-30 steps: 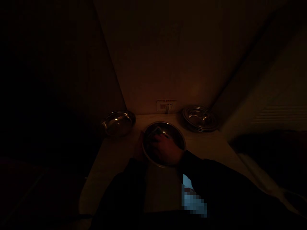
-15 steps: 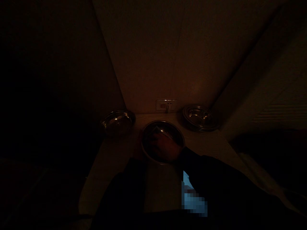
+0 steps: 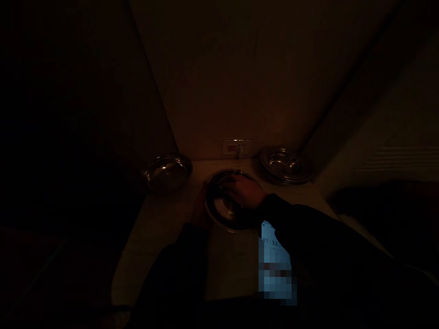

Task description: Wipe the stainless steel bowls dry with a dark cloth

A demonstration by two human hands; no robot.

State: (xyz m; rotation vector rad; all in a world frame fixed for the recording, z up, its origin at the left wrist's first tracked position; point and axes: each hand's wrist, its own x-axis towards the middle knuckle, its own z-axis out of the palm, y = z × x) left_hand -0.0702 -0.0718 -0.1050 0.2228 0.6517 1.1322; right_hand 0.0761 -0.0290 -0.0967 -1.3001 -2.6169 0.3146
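While your right hand [image 3: 244, 191] curls in the bowl [image 3: 228, 208], grip unclear, the lit screen [image 3: 274, 256] reads "01:33".

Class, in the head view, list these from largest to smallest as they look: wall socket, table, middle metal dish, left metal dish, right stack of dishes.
1. Table
2. Middle metal dish
3. Left metal dish and right stack of dishes: too alike to rank
4. Wall socket

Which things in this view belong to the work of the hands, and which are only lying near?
In use:
left hand, at the side of the metal bowl
right hand, reaching into it; anything under its fingers is too dark to tell

Apparently just lying near, untouched:
shiny dish on the left
stacked dishes on the right
lit screen
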